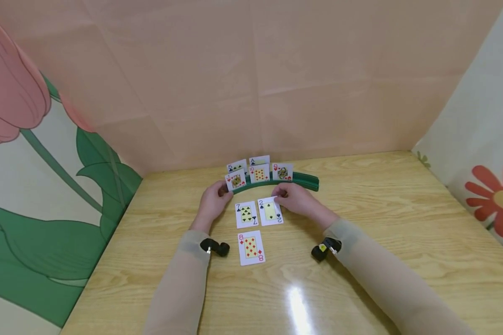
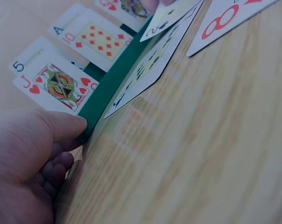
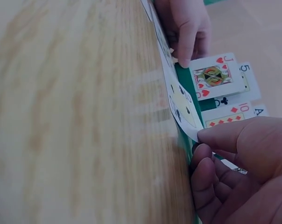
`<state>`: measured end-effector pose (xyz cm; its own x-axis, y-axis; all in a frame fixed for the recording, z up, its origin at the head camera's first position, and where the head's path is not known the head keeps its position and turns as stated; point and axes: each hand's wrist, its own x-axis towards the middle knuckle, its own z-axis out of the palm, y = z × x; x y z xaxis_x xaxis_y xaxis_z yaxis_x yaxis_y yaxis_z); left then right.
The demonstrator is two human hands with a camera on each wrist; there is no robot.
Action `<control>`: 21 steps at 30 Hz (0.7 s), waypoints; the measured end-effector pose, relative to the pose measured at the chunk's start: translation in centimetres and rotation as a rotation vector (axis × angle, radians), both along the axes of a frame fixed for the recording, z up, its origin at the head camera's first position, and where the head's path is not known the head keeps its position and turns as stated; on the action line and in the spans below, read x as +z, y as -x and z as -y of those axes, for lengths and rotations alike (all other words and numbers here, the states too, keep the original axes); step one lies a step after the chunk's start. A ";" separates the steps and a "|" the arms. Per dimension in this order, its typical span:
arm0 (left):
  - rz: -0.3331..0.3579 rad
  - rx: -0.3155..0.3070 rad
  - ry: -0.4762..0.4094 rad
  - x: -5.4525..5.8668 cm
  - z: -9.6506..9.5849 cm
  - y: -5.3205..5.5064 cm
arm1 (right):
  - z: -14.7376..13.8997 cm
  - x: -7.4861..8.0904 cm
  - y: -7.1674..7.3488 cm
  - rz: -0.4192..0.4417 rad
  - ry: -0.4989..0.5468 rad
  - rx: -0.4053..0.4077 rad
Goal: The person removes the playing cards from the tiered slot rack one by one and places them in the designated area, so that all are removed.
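A curved green card holder stands towards the back of the table. In its front row are a jack of hearts, a ten of diamonds and a queen; behind them show a five and an ace. My left hand grips the holder's left end, thumb in front. With thumb and fingers my right hand pinches the upper right corner of the two of spades, which bends up there. Just left of it lies the seven of clubs.
An eight of diamonds lies face up nearer me, below the seven. The wooden table meets a pink backdrop behind the holder. Flower-printed panels stand at the left and right. Each wrist wears a small black camera.
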<state>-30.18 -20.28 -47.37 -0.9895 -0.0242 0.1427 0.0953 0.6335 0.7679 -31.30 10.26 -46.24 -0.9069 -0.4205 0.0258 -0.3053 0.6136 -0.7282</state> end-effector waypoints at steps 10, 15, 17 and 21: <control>-0.001 -0.004 0.002 0.0 0.0 0.0 | 0.6 0.3 -0.1 -0.023 -0.074 -0.012; -0.005 0.000 0.005 0.0 0.0 0.0 | 1.0 0.6 -0.2 -0.037 -0.101 -0.028; -0.007 0.002 0.008 -0.1 0.0 0.0 | 1.0 0.5 -0.2 -0.041 -0.111 -0.031; 0.001 0.005 0.007 0.0 -0.1 -0.1 | 1.2 0.5 -0.2 -0.041 -0.121 -0.031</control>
